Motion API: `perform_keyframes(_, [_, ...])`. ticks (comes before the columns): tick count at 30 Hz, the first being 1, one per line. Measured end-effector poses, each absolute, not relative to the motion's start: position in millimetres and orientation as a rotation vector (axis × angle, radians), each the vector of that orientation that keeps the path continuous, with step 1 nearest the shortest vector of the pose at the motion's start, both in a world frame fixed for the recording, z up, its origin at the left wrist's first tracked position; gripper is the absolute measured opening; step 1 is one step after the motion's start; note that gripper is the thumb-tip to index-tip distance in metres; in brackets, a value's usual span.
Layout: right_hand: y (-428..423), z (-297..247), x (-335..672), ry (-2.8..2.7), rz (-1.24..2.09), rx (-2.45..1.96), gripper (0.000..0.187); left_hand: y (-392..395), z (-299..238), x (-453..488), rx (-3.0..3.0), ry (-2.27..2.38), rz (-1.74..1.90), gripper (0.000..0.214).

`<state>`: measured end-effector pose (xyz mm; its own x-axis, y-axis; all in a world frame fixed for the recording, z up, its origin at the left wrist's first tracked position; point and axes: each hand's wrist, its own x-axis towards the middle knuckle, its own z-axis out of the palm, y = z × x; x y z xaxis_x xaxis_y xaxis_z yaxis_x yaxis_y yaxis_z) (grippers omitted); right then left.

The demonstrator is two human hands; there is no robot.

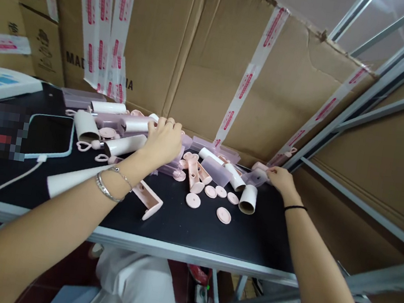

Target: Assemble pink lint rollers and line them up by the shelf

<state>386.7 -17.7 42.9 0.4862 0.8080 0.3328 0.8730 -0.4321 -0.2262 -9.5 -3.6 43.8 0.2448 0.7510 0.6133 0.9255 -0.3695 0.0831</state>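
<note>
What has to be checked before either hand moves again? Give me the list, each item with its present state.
1. Left hand resting on the pile of white tubes: ok.
2. Left hand closed on a tube: cannot tell, fingers hidden.
3. Right hand touching the pink piece: ok.
4. Short tube standing on end, apart from the right hand: ok.
5. Discs lying flat in open space: ok.
6. Phone clear of both hands: ok.
</note>
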Motion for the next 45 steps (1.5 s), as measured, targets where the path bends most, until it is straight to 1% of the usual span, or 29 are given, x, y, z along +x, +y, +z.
perform_keyframes(6, [-9.2, 65.9, 316.0, -1.560, -0.332, -2.166, 0.013, -5.5, 45.2, -12.4, -2.226, -1.548, -0.830, 0.038])
perform_keyframes(10, [-10.7, 53.5, 264.8, -1.893, -0.304, -1.912, 0.010, -4.8, 42.8, -14.0, -2.235, -1.545, -0.800, 0.037])
perform_keyframes(12, [-13.1, 41.8, 250.5, -2.100, -0.266, -1.820, 0.016, -5.0, 42.0, -13.7, -2.247, -1.535, -0.791, 0.038])
perform_keyframes(14, [-14.9, 31.5, 247.7, -2.182, -0.269, -1.794, 0.023, -5.7, 41.8, -13.0, -2.262, -1.531, -0.789, 0.037])
perform_keyframes(18, [-14.3, 20.3, 265.7, -2.071, -0.333, -2.017, 0.031, -6.8, 41.6, -11.4, -2.293, -1.538, -0.751, 0.038])
perform_keyframes(21, [-12.0, 16.8, 280.0, -2.020, -0.253, -2.170, 0.034, -6.3, 39.4, -10.4, -2.321, -1.535, -0.678, 0.041])
perform_keyframes(25, [-10.7, 14.5, 284.2, -2.055, -0.186, -2.162, 0.031, -5.2, 36.8, -9.4, -2.353, -1.501, -0.591, 0.044])
perform_keyframes(28, [-11.1, 14.1, 282.5, -2.030, -0.155, -2.184, 0.033, -4.4, 37.1, -9.8, -2.344, -1.505, -0.567, 0.045])
perform_keyframes(32, [-10.9, 12.5, 286.7, -1.907, -0.105, -2.287, 0.040, -3.7, 36.8, -9.3, -2.332, -1.530, -0.538, 0.045])
perform_keyframes(37, [-9.0, 6.1, 295.9, -1.848, -0.008, -2.357, 0.052, -5.6, 30.9, -3.7, -2.355, -1.479, -0.484, 0.040])
perform_keyframes(39, [-9.6, 5.7, 296.1, -1.821, 0.005, -2.378, 0.053, -5.7, 29.7, -2.5, -2.364, -1.469, -0.471, 0.039])
perform_keyframes(42, [-13.2, 9.7, 292.6, -1.695, -0.101, -2.381, 0.048, -3.7, 32.0, -2.8, -2.357, -1.493, -0.488, 0.041])
perform_keyframes(45, [-17.5, 16.8, 285.3, -1.571, -0.284, -2.182, 0.051, -4.7, 38.0, -1.6, -2.462, -1.401, -0.581, 0.039])
